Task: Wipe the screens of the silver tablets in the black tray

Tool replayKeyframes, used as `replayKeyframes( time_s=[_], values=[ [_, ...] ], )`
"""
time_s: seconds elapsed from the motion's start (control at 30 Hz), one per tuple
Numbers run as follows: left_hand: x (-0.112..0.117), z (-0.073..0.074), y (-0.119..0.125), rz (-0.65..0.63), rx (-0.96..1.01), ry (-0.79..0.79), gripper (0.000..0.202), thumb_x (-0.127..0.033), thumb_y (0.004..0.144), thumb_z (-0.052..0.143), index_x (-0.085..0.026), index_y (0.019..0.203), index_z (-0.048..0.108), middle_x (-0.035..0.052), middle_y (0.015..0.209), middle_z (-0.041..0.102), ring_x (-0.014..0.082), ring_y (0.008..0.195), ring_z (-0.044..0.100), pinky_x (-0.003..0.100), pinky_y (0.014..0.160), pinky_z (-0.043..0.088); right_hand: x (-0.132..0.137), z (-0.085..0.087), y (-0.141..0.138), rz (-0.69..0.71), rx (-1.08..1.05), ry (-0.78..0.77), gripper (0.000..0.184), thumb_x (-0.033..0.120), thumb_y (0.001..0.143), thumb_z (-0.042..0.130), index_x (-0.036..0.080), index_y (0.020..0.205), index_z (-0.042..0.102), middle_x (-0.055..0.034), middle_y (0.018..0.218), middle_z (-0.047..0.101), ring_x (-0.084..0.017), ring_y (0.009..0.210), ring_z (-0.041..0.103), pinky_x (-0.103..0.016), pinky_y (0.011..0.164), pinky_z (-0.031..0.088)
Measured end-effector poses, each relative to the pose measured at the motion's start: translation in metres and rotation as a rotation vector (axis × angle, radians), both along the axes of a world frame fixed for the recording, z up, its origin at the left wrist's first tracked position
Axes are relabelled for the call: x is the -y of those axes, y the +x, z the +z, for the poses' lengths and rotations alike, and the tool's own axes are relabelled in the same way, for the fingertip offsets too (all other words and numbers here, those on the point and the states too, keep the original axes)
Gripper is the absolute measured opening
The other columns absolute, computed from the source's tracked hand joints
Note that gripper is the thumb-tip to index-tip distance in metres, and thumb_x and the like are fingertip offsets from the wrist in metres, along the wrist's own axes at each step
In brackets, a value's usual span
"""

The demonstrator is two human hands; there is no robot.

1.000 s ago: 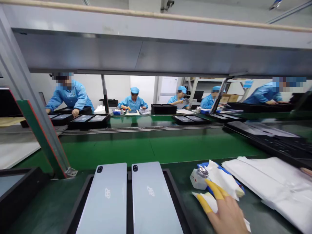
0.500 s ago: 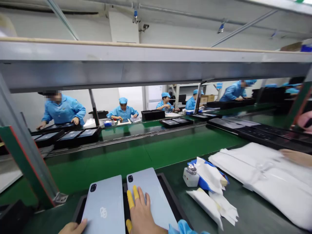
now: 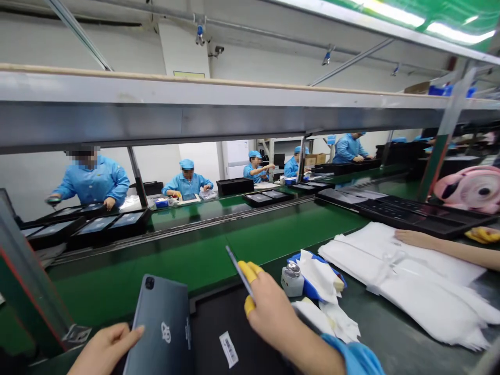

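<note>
My left hand [image 3: 111, 344] grips the left edge of a blue-grey tablet [image 3: 162, 317], thumb on its back, where a camera bump and a white logo show. The tablet is tilted; its lower end runs out of view. My right hand [image 3: 269, 307], with yellow finger cots, holds a second tablet [image 3: 238, 271] seen almost edge-on, raised over the black tray [image 3: 211, 317]. A small white barcode label [image 3: 228, 350] lies in the tray's bare compartment.
Right of the tray are a white bottle with a metal top [image 3: 292, 280], a tissue pack [image 3: 320, 276] and white sleeves [image 3: 402, 286] with another person's hand [image 3: 416, 238] on them. A green conveyor belt [image 3: 195, 255] runs behind; a metal post [image 3: 35, 291] stands left.
The right tablet has been lifted from its compartment by my right hand and turned edge-on, uncovering the barcode label. The left tablet has tilted in my left hand. The view has turned rightward.
</note>
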State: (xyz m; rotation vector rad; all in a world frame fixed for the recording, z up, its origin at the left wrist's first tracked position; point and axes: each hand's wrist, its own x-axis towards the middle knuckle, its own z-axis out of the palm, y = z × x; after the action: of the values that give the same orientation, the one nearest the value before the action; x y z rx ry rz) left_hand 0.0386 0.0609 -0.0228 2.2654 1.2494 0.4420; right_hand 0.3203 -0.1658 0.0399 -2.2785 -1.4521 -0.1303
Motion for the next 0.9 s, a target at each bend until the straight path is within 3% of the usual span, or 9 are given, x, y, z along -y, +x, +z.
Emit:
replayKeyframes(
  time_s=[0.13,0.2,0.27,0.4,0.53,0.63,0.7,0.8,0.9],
  values=[
    [0.028,0.034,0.047,-0.068,-0.068,0.062,0.045,-0.064,0.084,0.034,-0.025,0.062,0.030,-0.0035,0.060,0.036,0.0169,0.063,0.041,0.031,0.064,0.027,0.014,0.010,0.031,-0.178,-0.032,-0.161,0.038,0.021,0.091,0.046,0.010,0.122,0.066,-0.0210,0.105,0.072,-0.035,0.098,0.068,-0.043,0.086,0.049],
    [0.043,0.044,0.067,-0.091,-0.102,0.072,0.040,-0.055,0.091,0.026,-0.025,0.068,0.039,0.0004,0.067,0.052,0.0194,0.067,0.051,0.033,0.067,0.031,0.017,0.007,0.039,-0.193,-0.038,-0.160,0.035,0.020,0.092,0.044,0.012,0.115,0.069,-0.0196,0.097,0.074,-0.034,0.093,0.069,-0.042,0.081,0.047],
    [0.051,0.052,0.076,-0.078,-0.145,0.101,0.036,-0.046,0.093,0.021,-0.025,0.069,0.039,0.0047,0.073,0.059,0.0217,0.069,0.055,0.035,0.068,0.033,0.019,0.004,0.044,-0.178,-0.069,-0.105,0.040,0.019,0.092,0.043,0.012,0.124,0.065,-0.0190,0.099,0.074,-0.034,0.095,0.069,-0.040,0.081,0.046],
    [0.050,0.069,0.058,-0.032,-0.256,0.179,0.034,-0.037,0.094,0.019,-0.025,0.070,0.039,0.0074,0.077,0.063,0.0242,0.075,0.062,0.037,0.071,0.037,0.016,-0.012,0.050,-0.128,-0.288,0.127,0.050,0.027,0.092,0.045,0.014,0.138,0.056,-0.0143,0.100,0.074,-0.031,0.096,0.067,-0.040,0.085,0.046],
    [0.048,0.081,0.033,0.057,-0.421,0.278,0.039,-0.033,0.097,0.016,-0.022,0.078,0.048,0.0127,0.086,0.068,0.0316,0.084,0.067,0.043,0.074,0.043,-0.006,-0.044,0.044,0.011,-0.761,0.372,0.057,0.047,0.086,0.055,0.016,0.133,0.058,-0.0061,0.086,0.072,-0.026,0.081,0.066,-0.040,0.081,0.049],
    [0.056,0.074,0.040,0.059,-0.525,0.384,0.038,-0.018,0.094,0.019,-0.013,0.088,0.057,0.0198,0.091,0.069,0.0372,0.089,0.069,0.048,0.076,0.047,-0.025,-0.076,0.035,0.174,-1.095,0.487,0.064,0.058,0.076,0.064,0.016,0.124,0.063,-0.0058,0.088,0.073,-0.026,0.083,0.067,-0.041,0.085,0.050],
    [0.062,0.061,0.057,0.051,-0.548,0.421,0.038,-0.011,0.092,0.022,-0.007,0.096,0.060,0.0198,0.092,0.071,0.0344,0.090,0.071,0.048,0.076,0.052,-0.030,-0.095,0.032,0.207,-1.199,0.477,0.066,0.060,0.071,0.068,0.015,0.119,0.065,-0.0076,0.093,0.074,-0.028,0.089,0.067,-0.043,0.088,0.050],
    [0.067,0.030,0.091,0.037,-0.529,0.446,0.042,-0.009,0.093,0.032,-0.002,0.130,0.050,0.0147,0.097,0.073,0.0254,0.090,0.071,0.042,0.078,0.057,-0.031,-0.120,0.039,0.147,-1.197,0.403,0.064,0.057,0.074,0.063,0.014,0.121,0.064,-0.0104,0.105,0.074,-0.030,0.100,0.067,-0.043,0.091,0.050],
    [0.068,-0.006,0.121,-0.003,-0.504,0.440,0.050,-0.004,0.090,0.042,-0.004,0.140,0.041,0.0103,0.095,0.074,0.0204,0.086,0.071,0.037,0.078,0.058,-0.032,-0.139,0.051,0.030,-1.040,0.351,0.059,0.040,0.080,0.055,0.009,0.129,0.061,-0.0163,0.130,0.065,-0.030,0.123,0.059,-0.041,0.105,0.044]
  ],
)
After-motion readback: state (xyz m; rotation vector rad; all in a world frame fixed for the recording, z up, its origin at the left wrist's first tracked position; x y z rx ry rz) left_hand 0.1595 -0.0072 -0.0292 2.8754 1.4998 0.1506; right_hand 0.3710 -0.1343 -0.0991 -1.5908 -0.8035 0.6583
